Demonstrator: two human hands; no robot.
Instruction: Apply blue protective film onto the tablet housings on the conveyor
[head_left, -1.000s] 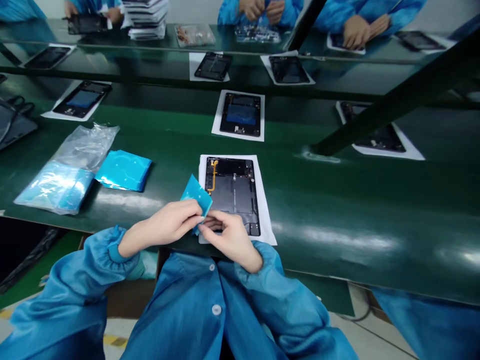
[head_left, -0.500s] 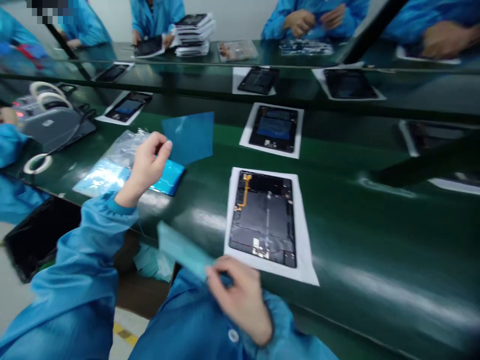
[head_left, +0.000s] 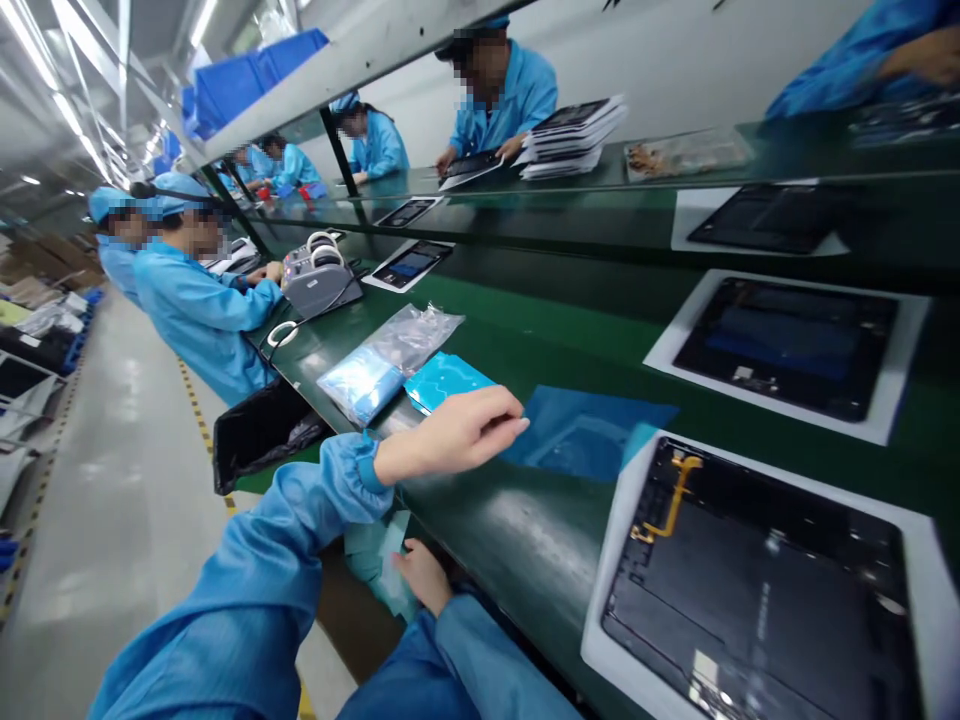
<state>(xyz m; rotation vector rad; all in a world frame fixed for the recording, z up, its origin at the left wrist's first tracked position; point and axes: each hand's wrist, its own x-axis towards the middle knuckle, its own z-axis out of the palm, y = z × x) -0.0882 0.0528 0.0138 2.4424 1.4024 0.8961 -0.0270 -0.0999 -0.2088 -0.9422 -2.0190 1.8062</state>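
Observation:
My left hand (head_left: 469, 430) reaches over the front edge of the green bench, thumb and fingers pinched on a corner of a clear blue film sheet (head_left: 592, 430). The film stretches right toward a tablet housing (head_left: 750, 590), which lies inside-up on white paper with an orange flex cable (head_left: 671, 500) at its upper left. Below the bench edge, my right hand (head_left: 426, 578) has its fingers apart beside a pale teal sheet (head_left: 393, 565), over a heap of similar sheets. Behind my left hand lie a stack of bright blue films (head_left: 448, 382) and a clear plastic bag (head_left: 411, 335).
Another tablet housing (head_left: 787, 335) on paper lies farther back. At the left stand a grey tape dispenser (head_left: 319, 285) and a black bin (head_left: 262, 430). A shelf (head_left: 525, 205) runs along the bench, with a paper-and-housing stack (head_left: 574, 140). Co-workers sit around.
The view has swung left. My right hand has gone down below the bench edge with the pale teal sheet and its fingers have parted. The blue film stays in my left hand, now lower over the bench.

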